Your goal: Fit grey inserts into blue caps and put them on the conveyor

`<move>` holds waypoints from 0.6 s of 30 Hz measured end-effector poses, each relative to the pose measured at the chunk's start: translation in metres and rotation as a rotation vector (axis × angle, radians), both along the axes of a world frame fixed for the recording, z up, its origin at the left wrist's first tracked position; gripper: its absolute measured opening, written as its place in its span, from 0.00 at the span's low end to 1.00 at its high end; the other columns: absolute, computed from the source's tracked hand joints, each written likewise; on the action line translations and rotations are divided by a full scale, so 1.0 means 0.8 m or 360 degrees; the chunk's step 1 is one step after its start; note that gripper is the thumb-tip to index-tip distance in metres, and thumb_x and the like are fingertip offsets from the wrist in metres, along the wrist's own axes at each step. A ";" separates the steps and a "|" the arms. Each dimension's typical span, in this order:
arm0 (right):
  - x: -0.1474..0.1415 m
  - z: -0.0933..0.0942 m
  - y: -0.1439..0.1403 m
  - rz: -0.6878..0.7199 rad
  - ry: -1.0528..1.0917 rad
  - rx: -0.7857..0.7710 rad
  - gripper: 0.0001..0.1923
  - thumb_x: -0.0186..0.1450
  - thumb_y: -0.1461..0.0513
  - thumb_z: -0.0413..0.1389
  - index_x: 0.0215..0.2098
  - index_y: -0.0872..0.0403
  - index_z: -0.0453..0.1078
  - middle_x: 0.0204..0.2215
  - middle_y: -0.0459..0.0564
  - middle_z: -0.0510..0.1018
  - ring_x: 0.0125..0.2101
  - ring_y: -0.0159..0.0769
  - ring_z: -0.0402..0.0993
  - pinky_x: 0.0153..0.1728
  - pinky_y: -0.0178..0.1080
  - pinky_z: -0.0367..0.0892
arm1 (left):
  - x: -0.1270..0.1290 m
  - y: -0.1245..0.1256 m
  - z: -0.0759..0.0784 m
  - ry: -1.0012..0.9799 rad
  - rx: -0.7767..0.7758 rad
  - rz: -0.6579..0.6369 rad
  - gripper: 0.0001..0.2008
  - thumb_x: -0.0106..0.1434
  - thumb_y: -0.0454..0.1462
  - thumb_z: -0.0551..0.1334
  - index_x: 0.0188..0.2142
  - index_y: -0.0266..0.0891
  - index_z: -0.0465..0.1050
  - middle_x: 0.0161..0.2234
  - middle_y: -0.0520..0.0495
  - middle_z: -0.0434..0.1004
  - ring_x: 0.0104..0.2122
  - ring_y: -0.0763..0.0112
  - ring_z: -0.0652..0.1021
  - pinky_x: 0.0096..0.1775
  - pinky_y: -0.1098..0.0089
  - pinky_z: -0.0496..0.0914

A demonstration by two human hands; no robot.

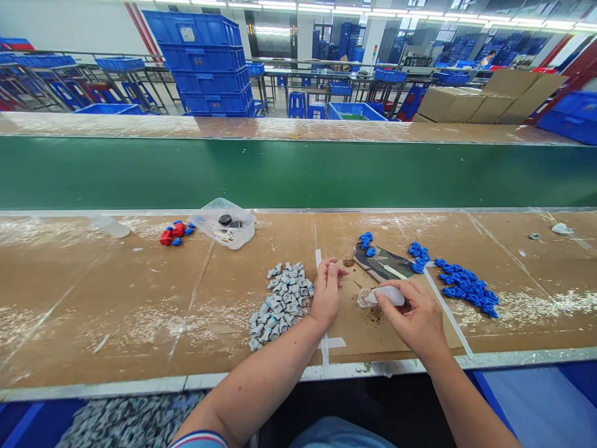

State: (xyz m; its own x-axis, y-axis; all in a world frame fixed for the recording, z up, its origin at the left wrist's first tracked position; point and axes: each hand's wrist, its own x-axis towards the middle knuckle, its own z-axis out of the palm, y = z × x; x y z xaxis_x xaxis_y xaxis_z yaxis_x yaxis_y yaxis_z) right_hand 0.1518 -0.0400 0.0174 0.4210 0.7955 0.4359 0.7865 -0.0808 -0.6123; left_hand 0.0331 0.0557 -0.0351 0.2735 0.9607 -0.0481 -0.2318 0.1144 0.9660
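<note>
A small white bottle (386,295) is pinched in the right hand (416,318) fingers, tip down over the table (140,298); left hand (326,292) fingers are pressed on a tiny part, grey pieces (282,302) just left, suggesting gluing, which calls for steady aim

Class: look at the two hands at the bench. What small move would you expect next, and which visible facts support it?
Probably the left hand brings its pinched fingers across to the small white bottle that the right hand holds on its side. The hands are close together, with the grey parts piled just left and the blue caps lying to the right.
</note>
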 end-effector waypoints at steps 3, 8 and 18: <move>0.000 -0.001 0.000 0.0007 -0.0004 -0.0004 0.10 0.57 0.54 0.57 0.30 0.51 0.74 0.29 0.49 0.76 0.24 0.32 0.70 0.20 0.34 0.66 | 0.000 0.000 0.001 -0.0014 0.0002 -0.0008 0.19 0.67 0.50 0.49 0.45 0.39 0.63 0.34 0.45 0.74 0.37 0.68 0.74 0.37 0.69 0.67; -0.001 0.000 0.000 -0.0017 0.0015 0.0009 0.11 0.57 0.53 0.56 0.29 0.51 0.74 0.29 0.49 0.75 0.22 0.31 0.68 0.18 0.34 0.64 | -0.001 -0.001 0.003 -0.0017 -0.0001 -0.0011 0.18 0.67 0.50 0.49 0.45 0.39 0.63 0.34 0.45 0.74 0.37 0.69 0.74 0.37 0.69 0.67; 0.000 -0.002 -0.001 -0.0015 0.0011 0.0035 0.11 0.58 0.53 0.56 0.30 0.50 0.74 0.29 0.50 0.75 0.24 0.33 0.69 0.19 0.34 0.65 | 0.000 0.000 0.001 -0.0005 -0.0010 -0.0002 0.19 0.66 0.51 0.49 0.44 0.39 0.63 0.33 0.46 0.75 0.37 0.68 0.74 0.36 0.69 0.67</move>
